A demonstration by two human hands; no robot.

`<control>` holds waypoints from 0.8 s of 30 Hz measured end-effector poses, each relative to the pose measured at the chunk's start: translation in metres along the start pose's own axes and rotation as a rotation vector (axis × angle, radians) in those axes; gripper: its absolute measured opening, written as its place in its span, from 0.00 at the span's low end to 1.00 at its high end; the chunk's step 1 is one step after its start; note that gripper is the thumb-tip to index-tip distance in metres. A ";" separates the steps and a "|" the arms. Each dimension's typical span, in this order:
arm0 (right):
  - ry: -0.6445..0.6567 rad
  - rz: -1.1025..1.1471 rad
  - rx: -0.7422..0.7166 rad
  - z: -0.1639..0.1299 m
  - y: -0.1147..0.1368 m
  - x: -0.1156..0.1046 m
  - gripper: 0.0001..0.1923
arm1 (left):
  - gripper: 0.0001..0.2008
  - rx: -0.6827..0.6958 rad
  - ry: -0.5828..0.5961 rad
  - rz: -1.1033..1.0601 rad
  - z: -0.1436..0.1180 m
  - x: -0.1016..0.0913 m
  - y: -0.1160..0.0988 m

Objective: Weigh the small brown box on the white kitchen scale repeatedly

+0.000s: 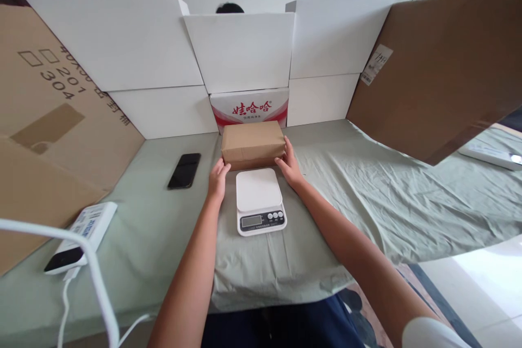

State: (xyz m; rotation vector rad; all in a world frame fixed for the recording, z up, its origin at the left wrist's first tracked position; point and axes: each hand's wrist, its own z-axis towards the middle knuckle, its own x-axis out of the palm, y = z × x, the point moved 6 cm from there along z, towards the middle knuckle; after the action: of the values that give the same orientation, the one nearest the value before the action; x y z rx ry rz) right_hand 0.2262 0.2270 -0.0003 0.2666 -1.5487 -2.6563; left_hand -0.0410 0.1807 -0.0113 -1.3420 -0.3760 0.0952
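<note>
In the head view, the left hand [217,178] and the right hand [289,164] press flat against the two short ends of a small brown paper-wrapped rectangular parcel [253,144], grasping it between the palms with fingers open rather than curled under it; the parcel sits on the pale green wrinkled cloth [367,196] just behind the white square-topped digital kitchen scale [259,200]. A palm squeeze on smooth wrapping paper looks liable to slip, and the parcel could drop onto the scale's glossy plastic platform or nudge it askew on the soft, creased fabric. The parcel is wider than the platform, so it could overhang and tip. Just behind stands a white and red printed carton [249,107] among matte white foam boards [122,49] and stiff brown cardboard sheets [440,70]. A black glossy phone [184,171] lies to the left, well apart; a white power bank [81,236] lies nearer.
</note>
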 end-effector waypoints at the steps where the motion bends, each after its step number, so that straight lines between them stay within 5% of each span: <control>1: -0.023 0.011 0.003 0.000 0.003 -0.001 0.52 | 0.28 0.006 -0.006 -0.023 -0.001 0.001 -0.004; 8: -0.127 -0.062 -0.175 -0.033 0.047 -0.015 0.46 | 0.38 0.176 -0.030 -0.049 -0.052 -0.003 -0.036; 16: -0.139 -0.118 -0.137 -0.121 0.063 -0.020 0.41 | 0.39 0.084 -0.084 0.063 -0.154 -0.033 -0.023; 24: -0.116 -0.200 -0.110 -0.121 0.075 -0.016 0.41 | 0.39 0.056 -0.096 0.065 -0.160 -0.036 -0.022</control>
State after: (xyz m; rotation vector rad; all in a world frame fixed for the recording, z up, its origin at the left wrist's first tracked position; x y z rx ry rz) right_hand 0.2601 0.0880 0.0081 0.2800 -1.4717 -2.9480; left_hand -0.0271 0.0168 -0.0262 -1.2976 -0.4082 0.2233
